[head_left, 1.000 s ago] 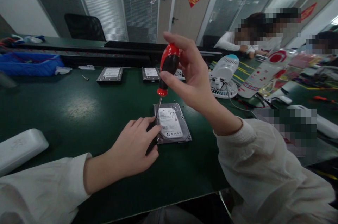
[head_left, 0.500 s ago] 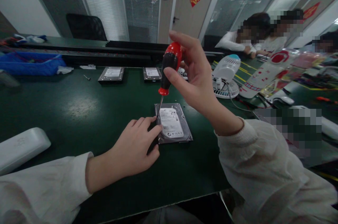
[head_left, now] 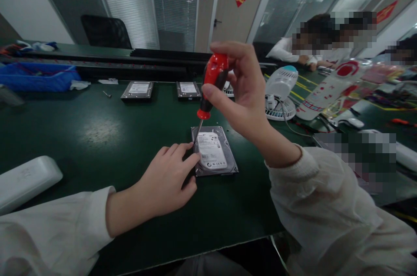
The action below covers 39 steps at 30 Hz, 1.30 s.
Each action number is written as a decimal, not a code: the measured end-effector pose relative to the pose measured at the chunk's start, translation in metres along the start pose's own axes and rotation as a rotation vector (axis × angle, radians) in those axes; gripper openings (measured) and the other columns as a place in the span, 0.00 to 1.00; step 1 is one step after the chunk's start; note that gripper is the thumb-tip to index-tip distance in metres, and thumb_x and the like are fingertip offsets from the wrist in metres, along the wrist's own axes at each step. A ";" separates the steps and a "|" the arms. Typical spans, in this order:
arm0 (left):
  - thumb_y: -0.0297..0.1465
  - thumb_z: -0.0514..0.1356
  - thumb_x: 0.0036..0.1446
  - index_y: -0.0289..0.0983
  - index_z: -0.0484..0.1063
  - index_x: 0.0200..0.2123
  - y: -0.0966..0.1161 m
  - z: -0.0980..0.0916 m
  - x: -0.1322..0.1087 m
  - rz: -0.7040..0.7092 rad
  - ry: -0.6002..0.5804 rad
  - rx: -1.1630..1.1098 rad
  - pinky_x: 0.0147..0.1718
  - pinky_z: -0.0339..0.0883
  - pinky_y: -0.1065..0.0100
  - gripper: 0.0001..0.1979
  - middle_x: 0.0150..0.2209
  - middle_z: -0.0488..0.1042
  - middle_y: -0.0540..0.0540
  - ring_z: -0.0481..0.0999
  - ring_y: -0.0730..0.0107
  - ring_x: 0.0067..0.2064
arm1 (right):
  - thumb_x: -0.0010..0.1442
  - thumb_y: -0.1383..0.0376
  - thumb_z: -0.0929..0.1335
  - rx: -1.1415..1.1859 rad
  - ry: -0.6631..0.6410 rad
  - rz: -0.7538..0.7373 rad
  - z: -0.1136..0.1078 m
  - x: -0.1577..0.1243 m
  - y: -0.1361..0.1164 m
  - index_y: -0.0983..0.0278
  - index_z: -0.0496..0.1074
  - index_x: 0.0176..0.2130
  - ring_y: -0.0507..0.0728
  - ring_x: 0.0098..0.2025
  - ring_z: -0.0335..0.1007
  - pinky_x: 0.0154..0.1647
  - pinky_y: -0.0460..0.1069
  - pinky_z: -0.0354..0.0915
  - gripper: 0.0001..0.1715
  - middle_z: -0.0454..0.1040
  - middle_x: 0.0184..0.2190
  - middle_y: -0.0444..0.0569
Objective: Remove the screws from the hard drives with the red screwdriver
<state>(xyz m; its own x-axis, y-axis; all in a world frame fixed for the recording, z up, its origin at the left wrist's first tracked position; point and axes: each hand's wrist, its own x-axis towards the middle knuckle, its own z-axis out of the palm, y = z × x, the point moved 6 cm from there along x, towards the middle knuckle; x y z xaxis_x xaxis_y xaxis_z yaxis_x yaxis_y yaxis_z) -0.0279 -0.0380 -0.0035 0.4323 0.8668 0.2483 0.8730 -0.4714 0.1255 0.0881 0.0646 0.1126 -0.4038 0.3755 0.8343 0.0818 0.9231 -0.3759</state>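
Observation:
A hard drive (head_left: 211,152) with a white label lies label-up on the green table before me. My right hand (head_left: 239,80) is closed around the red and black handle of a screwdriver (head_left: 212,77), thumb on the near side and index finger over the top. Its thin shaft slants down to the drive's left edge, where the very tip is hard to make out. My left hand (head_left: 171,176) rests palm down at that same edge, fingers stretched. Its fingertips touch the drive close to the screwdriver tip, and its thumb lies near the front left corner.
Two more hard drives, one left (head_left: 138,90) and one right (head_left: 188,90), lie farther back. A blue bin (head_left: 39,78) stands back left, a white case (head_left: 31,180) front left. To the right are a small white fan (head_left: 282,93) and a bottle (head_left: 321,93). People sit beyond.
The screwdriver handle has turned, showing more red, and my right hand has shifted slightly right with it. My left hand and the drive have stayed in place.

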 end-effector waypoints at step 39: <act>0.32 0.55 0.60 0.38 0.69 0.56 -0.001 0.000 0.001 0.003 -0.005 -0.008 0.50 0.68 0.47 0.20 0.59 0.68 0.34 0.70 0.48 0.56 | 0.64 0.52 0.65 0.033 0.090 0.023 -0.003 -0.001 0.000 0.52 0.66 0.57 0.56 0.54 0.71 0.56 0.52 0.71 0.23 0.67 0.59 0.45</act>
<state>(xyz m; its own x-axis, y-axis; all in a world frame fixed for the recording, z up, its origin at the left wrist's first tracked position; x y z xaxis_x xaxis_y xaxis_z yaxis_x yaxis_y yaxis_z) -0.0282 -0.0367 -0.0035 0.4356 0.8664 0.2439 0.8701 -0.4747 0.1323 0.0917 0.0645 0.1130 -0.3185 0.4043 0.8574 0.0592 0.9112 -0.4077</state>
